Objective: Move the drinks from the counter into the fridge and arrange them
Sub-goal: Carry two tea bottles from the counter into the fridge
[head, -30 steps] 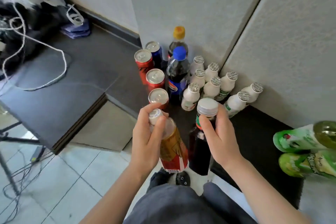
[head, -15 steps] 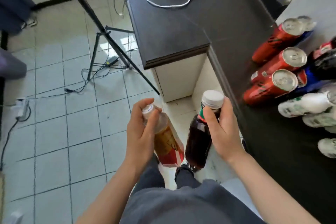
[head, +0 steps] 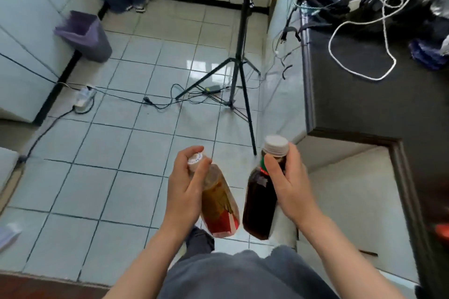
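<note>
Tiled floor (head: pixel 116 143) below; bottles (head: pixel 260 201) within fingers (head: pixel 295 167)

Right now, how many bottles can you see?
2. The amber bottle with a red label is in the left hand; the dark bottle with a white cap is in the right hand. More may be out of view.

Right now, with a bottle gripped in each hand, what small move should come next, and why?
Probably step away from the dark counter, skirting the black tripod and floor cables: the left hand grips the clear amber-drink bottle with red label, the right hand the dark brown white-capped bottle; no fridge clearly shows.
</note>
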Motion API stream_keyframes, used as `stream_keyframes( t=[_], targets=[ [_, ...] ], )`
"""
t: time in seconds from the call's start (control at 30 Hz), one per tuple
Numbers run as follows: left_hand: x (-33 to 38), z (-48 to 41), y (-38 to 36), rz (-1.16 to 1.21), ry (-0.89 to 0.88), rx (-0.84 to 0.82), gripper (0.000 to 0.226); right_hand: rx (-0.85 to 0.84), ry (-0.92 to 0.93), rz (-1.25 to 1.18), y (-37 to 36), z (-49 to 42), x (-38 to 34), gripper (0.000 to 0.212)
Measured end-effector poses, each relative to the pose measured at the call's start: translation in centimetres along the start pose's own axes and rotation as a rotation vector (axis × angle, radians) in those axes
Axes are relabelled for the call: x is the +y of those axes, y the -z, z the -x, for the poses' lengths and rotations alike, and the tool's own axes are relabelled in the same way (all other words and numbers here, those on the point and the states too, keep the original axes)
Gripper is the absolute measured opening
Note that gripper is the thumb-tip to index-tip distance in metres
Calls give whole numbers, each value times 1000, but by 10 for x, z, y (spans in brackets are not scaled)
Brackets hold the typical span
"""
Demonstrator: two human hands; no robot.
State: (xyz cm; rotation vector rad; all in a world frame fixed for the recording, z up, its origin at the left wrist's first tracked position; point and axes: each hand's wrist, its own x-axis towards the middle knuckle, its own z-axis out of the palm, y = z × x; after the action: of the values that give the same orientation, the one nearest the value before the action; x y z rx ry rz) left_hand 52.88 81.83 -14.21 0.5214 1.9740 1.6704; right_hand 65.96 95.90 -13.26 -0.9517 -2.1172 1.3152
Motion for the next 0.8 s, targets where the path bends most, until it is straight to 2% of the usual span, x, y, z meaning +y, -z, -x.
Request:
stream_keyframes(
  t=[0.13,0.4,0.63,0.8],
  targets=[
    [-4,-30,84,-13,-17,120,20,-131,72,40,-85,-33,-38,26],
    [-7,-65,215,46,-2,342,19,-254,193,-19,-222,-81,-107,35],
    [-30,-71,311,207,89,722,23,-547,300,-15,-354,-120,-158,23],
    [-43,-86,398,212,138,998,21,-770,395,-57,-477,-146,-205,19]
  ],
)
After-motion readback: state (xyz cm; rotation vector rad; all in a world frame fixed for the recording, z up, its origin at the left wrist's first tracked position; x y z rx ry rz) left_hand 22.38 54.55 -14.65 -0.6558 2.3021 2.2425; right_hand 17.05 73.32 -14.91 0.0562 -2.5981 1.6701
